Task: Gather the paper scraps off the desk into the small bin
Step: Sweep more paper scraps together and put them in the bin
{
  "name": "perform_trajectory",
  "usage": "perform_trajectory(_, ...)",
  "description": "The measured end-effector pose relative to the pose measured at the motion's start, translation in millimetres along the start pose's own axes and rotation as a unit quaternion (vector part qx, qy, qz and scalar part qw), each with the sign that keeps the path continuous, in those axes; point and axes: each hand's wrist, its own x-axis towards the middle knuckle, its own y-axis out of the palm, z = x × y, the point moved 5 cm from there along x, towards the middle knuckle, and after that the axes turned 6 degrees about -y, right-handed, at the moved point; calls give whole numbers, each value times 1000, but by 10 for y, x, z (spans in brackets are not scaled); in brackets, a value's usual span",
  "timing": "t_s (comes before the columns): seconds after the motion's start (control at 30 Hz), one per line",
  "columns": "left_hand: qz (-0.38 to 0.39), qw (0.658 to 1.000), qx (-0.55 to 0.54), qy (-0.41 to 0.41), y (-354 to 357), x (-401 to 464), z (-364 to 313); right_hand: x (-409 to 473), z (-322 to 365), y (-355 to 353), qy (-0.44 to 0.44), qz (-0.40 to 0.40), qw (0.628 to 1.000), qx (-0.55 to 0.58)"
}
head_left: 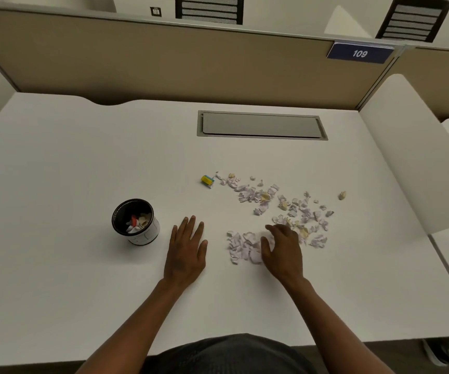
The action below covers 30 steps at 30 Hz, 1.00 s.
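Many small pale lilac and cream paper scraps (pixel 296 206) lie spread over the right half of the white desk (pixel 83 163). A denser heap of scraps (pixel 242 247) sits just left of my right hand (pixel 282 249), whose curled fingers rest on its edge. My left hand (pixel 187 249) lies flat on the desk with fingers apart, holding nothing. The small bin (pixel 136 222), a black-rimmed white cup with scraps inside, stands upright left of my left hand. One cream scrap (pixel 341 195) lies apart at the far right.
A small yellow and blue object (pixel 207 180) lies at the upper left of the scraps. A grey cable hatch (pixel 261 125) is set into the desk at the back. A beige partition (pixel 164 63) with a "109" sign (pixel 359 53) closes the rear, a white divider (pixel 417 147) the right.
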Motion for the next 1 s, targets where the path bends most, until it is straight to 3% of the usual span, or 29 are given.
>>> perform_trajectory(0.13,2,999,-28,18,28,13,-173,-86,13,83,-55,83,994,-43)
perform_trajectory(0.27,21,995,-92,40,22,44,-393,-111,-16,23,-64,107,992,-30)
perform_trajectory(0.43,167,977,-107,82,90,85,-581,-135,-101,67,-64,201,970,-121)
perform_trajectory(0.67,192,974,-105,65,51,174,-723,52,87,91,-80,194,977,-25)
perform_trajectory(0.83,195,971,-127,58,37,161,-727,117,186,110,-70,249,965,-35)
perform_trajectory(1.0,209,967,-145,36,65,102,-705,124,247,143,-84,227,969,-42)
